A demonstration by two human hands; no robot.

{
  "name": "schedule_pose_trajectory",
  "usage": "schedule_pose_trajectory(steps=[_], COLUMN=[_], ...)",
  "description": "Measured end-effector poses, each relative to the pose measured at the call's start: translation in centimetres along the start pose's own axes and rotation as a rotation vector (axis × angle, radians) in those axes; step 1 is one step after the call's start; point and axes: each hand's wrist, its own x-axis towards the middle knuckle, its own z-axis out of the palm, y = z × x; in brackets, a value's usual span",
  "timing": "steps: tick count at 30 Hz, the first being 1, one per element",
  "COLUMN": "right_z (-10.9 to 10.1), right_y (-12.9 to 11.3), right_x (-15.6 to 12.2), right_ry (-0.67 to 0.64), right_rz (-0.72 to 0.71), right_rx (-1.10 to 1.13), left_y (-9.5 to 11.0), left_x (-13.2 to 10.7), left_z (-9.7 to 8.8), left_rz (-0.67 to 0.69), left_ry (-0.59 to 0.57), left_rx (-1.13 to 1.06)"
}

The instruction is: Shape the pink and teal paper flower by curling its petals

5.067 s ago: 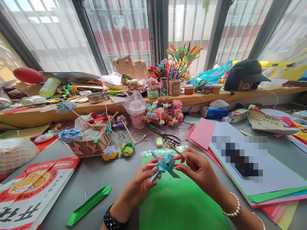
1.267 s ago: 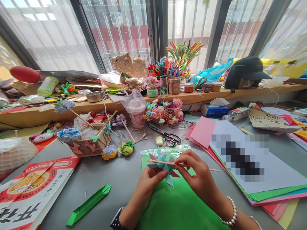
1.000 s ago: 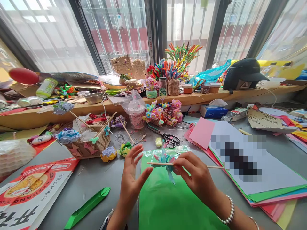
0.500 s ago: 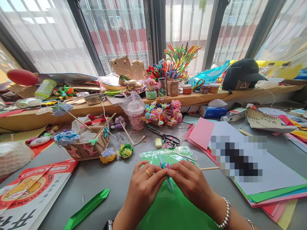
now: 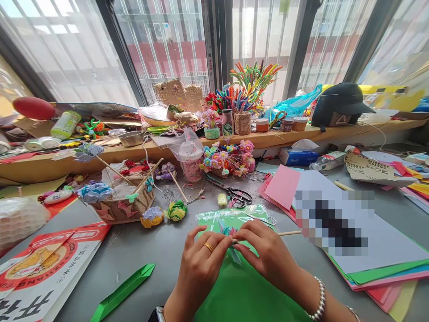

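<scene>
A small blue and pink folded paper flower (image 5: pixel 229 231) sits between my two hands, mostly hidden by the fingers, above a green paper sheet (image 5: pixel 241 290). My left hand (image 5: pixel 201 264), with a gold ring, closes its fingertips on the flower from the left. My right hand (image 5: pixel 264 252) pinches the flower together with a thin wooden stick (image 5: pixel 288 233) that pokes out to the right.
A folded green paper strip (image 5: pixel 122 293) lies at the lower left. Scissors (image 5: pixel 236 194), a woven basket of paper flowers (image 5: pixel 122 203), two loose paper flowers (image 5: pixel 176 210) and a stack of coloured paper (image 5: pixel 351 232) ring the work spot. The window ledge (image 5: pixel 167 145) is crowded with craft items.
My left hand let go, opened, then came back onto the flower. The flower and stick dropped lower, close to the green sheet, and both hands now cover the flower.
</scene>
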Motion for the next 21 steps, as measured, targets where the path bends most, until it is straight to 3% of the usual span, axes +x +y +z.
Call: schedule_pose_trajectory(steps=[10,16,21], right_z=[0.12,0.27,0.49], right_y=[0.26,0.18,0.37], right_x=[0.15,0.12,0.13], right_ry=[-0.002,0.049,0.099], right_rz=[0.067,0.011,-0.053], right_rx=[0.12,0.063,-0.012], left_y=[0.08,0.24,0.25], left_x=[-0.27,-0.3,0.06], left_z=[0.08,0.82,0.71], left_rz=[0.067,-0.034,-0.122], left_ry=[-0.031,0.046,0.003], left_rx=[0.043,-0.01,-0.117])
